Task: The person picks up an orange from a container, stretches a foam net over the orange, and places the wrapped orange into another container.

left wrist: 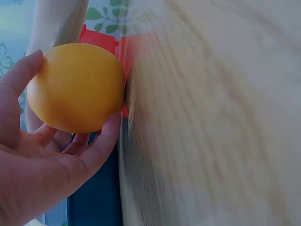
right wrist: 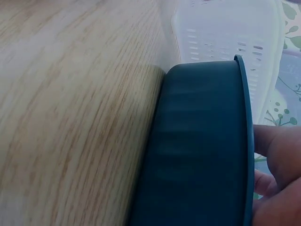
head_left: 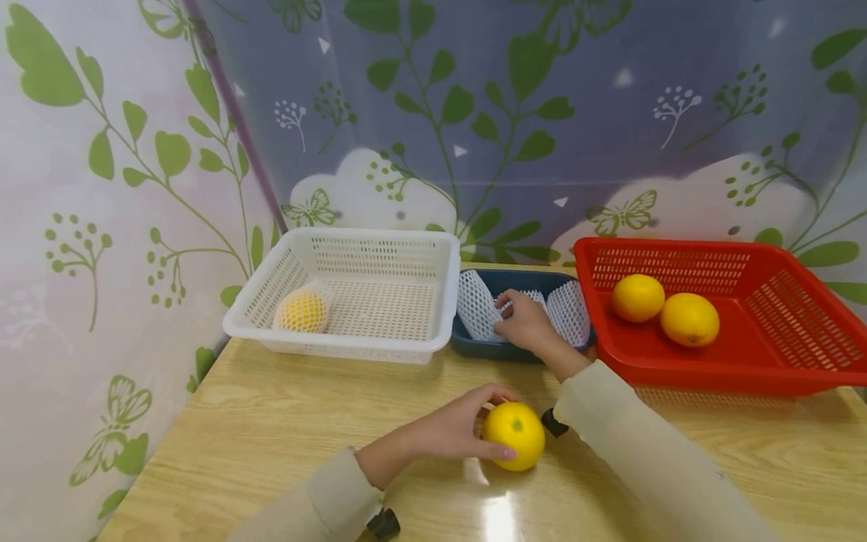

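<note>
My left hand (head_left: pixel 467 427) grips a yellow orange (head_left: pixel 516 435) low over the table, thumb on its near side and fingers curled round its far side. In the left wrist view the same orange (left wrist: pixel 77 87) sits between thumb and fingers. My right hand (head_left: pixel 527 322) reaches into a dark blue tray (head_left: pixel 467 348). Its fingertips are at the edge of a white foam net sleeve (head_left: pixel 478 307); whether they pinch it I cannot tell. Another foam net sleeve (head_left: pixel 569 312) lies at the tray's right end. In the right wrist view the tray wall (right wrist: pixel 197 141) hides the fingertips.
A white basket (head_left: pixel 366 348) on the left holds a yellow fruit in a foam net (head_left: pixel 302 311). The red basket (head_left: pixel 731 369) on the right holds two bare oranges (head_left: pixel 689 319). A patterned curtain (head_left: pixel 420 113) stands behind the wooden table (head_left: pixel 271 436).
</note>
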